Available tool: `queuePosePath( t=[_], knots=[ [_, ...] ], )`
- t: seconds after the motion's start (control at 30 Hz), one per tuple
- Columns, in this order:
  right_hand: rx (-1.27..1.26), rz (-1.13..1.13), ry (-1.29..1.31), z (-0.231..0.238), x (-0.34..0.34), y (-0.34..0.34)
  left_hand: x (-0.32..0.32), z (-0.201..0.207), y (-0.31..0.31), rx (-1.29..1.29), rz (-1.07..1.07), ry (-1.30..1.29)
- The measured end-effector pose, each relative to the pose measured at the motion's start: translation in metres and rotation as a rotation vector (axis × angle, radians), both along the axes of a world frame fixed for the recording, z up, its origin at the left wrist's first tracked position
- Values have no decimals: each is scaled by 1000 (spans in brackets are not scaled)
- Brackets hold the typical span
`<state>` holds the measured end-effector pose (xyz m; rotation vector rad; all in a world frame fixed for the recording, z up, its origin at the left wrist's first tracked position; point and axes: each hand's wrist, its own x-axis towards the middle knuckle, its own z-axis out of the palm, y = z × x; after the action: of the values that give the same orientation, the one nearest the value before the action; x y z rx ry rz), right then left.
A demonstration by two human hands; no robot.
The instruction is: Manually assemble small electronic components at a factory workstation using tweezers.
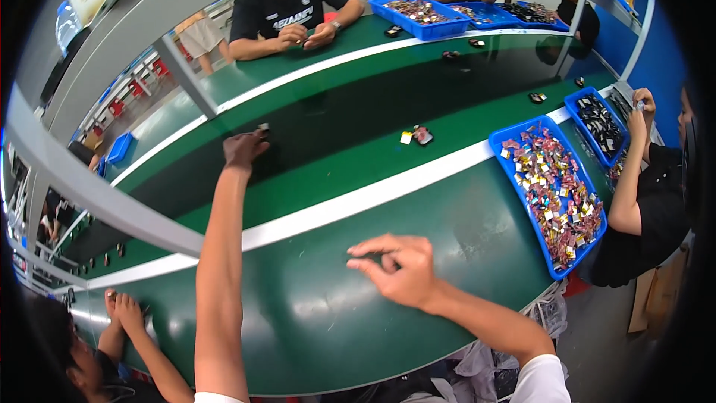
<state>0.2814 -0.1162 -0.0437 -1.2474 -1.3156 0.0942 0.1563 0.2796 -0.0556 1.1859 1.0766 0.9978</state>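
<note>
My left hand [245, 151] reaches across the dark conveyor belt [335, 108], its thumb and fingers apart. Right at its fingertips is a small dark piece with a white tag [263, 129]; the hand's own shade blurs the contact. Over the green worktop [313, 313] hovers my right hand [400, 269], fingers bent and thumb apart from the index finger, with nothing visible between them. On the belt's green strip lies a reddish-dark piece [423, 136] beside a yellow-and-white tag [406, 137].
At right stand a blue tray [496, 136] of wrapped pieces and a blue tray of black pieces [600, 123]. More blue trays [429, 31] line the far side. Co-workers' hands [306, 36] work around the line. A grey frame post [127, 213] crosses at left.
</note>
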Motion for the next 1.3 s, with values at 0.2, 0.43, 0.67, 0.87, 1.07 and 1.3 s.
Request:
queuePosePath(
  t=[0.2,0.43,0.67,0.87,1.07,1.3],
  knots=[
    [53,32,-171,-17,2,-3,39,-11,93,130,201,117],
    [56,69,-215,-13,-3,-1,-23,-27,154,151,97,551],
    [42,34,-215,-18,5,0,0,2,-26,406,-45,380],
    [42,-59,-226,-1,1,-6,-44,37,-231,410,-346,496],
    [-115,20,-7,-16,-11,-6,-67,15,-324,632,-485,285],
    [-299,205,359,-14,-8,-8,-65,-13,-331,655,-374,238]
  ],
)
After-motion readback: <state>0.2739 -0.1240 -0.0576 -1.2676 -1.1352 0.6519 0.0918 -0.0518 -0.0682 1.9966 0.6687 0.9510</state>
